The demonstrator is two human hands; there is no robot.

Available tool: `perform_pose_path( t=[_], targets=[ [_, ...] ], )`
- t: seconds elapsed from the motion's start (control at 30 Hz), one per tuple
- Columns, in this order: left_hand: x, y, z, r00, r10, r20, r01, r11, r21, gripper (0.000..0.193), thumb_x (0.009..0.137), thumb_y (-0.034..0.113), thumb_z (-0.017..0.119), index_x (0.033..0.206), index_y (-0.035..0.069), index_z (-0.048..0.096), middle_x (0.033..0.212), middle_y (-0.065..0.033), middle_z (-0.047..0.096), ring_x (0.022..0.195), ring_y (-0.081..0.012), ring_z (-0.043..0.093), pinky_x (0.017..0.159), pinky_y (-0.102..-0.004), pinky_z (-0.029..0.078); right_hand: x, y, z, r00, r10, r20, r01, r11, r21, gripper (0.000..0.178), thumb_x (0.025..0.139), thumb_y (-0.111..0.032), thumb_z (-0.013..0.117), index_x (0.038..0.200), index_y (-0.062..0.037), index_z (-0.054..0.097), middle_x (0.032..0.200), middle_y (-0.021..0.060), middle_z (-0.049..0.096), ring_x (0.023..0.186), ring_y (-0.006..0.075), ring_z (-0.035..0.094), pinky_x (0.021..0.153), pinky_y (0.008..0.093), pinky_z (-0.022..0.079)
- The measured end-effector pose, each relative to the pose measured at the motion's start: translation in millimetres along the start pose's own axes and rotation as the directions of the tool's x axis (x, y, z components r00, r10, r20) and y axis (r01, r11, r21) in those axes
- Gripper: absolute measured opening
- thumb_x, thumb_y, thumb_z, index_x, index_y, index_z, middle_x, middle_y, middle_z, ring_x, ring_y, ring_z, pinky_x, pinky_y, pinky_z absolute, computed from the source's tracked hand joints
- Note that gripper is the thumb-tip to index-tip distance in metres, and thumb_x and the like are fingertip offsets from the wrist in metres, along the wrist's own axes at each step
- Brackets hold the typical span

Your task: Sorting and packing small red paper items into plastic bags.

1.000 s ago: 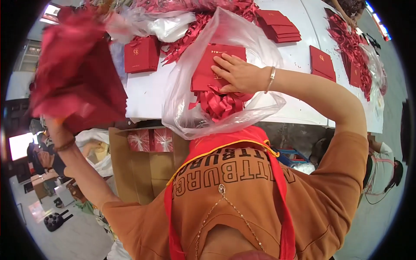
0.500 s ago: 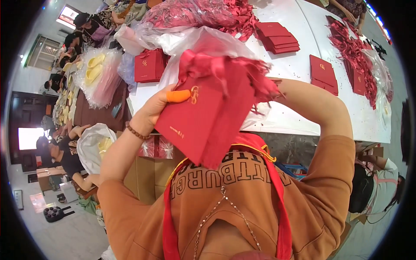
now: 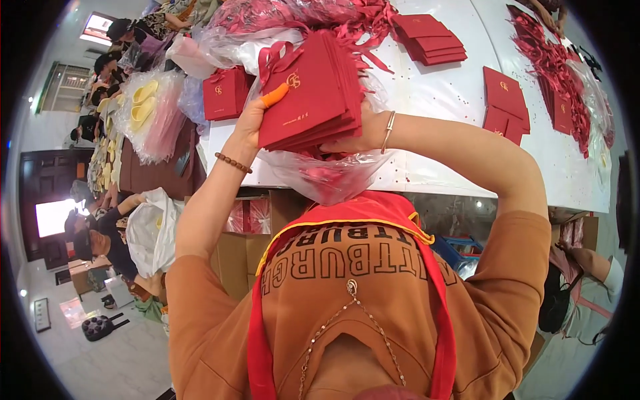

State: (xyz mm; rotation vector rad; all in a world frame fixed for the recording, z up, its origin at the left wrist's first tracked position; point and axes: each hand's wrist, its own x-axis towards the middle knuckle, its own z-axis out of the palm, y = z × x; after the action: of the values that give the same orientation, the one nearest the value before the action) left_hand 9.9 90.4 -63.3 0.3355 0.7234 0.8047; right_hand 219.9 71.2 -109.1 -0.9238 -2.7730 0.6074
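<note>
My left hand (image 3: 252, 123) grips the left edge of a stack of red gift bags (image 3: 310, 97) with ribbon handles. The orange-covered thumb lies over the front one, and the stack tilts above the table's near edge. At the stack's lower right corner, my right hand (image 3: 363, 137) holds it from below; its fingers are mostly hidden under the bags. Under both hands, a clear plastic bag (image 3: 333, 180) hangs over the table edge, with something red showing through it.
On the white table (image 3: 427, 143) stand more red gift bags: a pile (image 3: 227, 95) at left, another (image 3: 430, 40) at the back and some (image 3: 505, 103) at right. Red ribbons (image 3: 543, 73) lie farther right. Yellow shoes (image 3: 143, 107) in plastic are at left. A person (image 3: 100, 243) sits at left.
The stack has moved up and away from my chest, its front now facing up and its ribbons swung aside. My right hand has come from behind the ribbons to the lower right corner.
</note>
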Motion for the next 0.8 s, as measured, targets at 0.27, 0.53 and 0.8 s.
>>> perform_pose_path(
  t=[0.27,0.53,0.8],
  targets=[
    [12,4,-8,0.997,-0.051,-0.054,0.055,0.996,0.074,0.029,0.084,0.011,0.054,0.11,-0.001,0.05,0.105,-0.0153,0.057,0.089,-0.0246,0.06,0.076,-0.0387,0.052,-9,-8,-23,0.997,0.055,0.046,-0.061,0.986,0.158,0.05,0.081,-0.046,0.047,0.124,-0.0201,0.044,0.129,0.0095,0.039,0.12,0.0328,0.032,0.096,0.0482,0.022],
    [11,-5,-1,1.0,0.024,0.0,-0.023,0.971,0.239,0.03,0.084,0.009,0.054,0.112,0.002,0.047,0.1,-0.0115,0.058,0.086,-0.0218,0.061,0.069,-0.0367,0.055,-35,24,-1,0.987,-0.118,-0.104,0.124,0.991,0.051,0.058,0.081,-0.046,0.046,0.13,-0.0182,0.033,0.138,0.0132,0.023,0.127,0.0347,0.017,0.102,0.0514,0.013],
    [10,-9,-3,0.999,0.047,0.015,-0.049,0.949,0.311,0.033,0.084,0.008,0.054,0.115,0.004,0.044,0.104,-0.0099,0.057,0.088,-0.02,0.06,0.071,-0.0351,0.054,-60,26,-15,0.977,-0.051,-0.208,0.072,0.993,0.097,0.054,0.077,-0.033,0.056,0.124,-0.0105,0.041,0.134,0.0132,0.031,0.124,0.0298,0.027,0.101,0.0531,0.014]
  ],
)
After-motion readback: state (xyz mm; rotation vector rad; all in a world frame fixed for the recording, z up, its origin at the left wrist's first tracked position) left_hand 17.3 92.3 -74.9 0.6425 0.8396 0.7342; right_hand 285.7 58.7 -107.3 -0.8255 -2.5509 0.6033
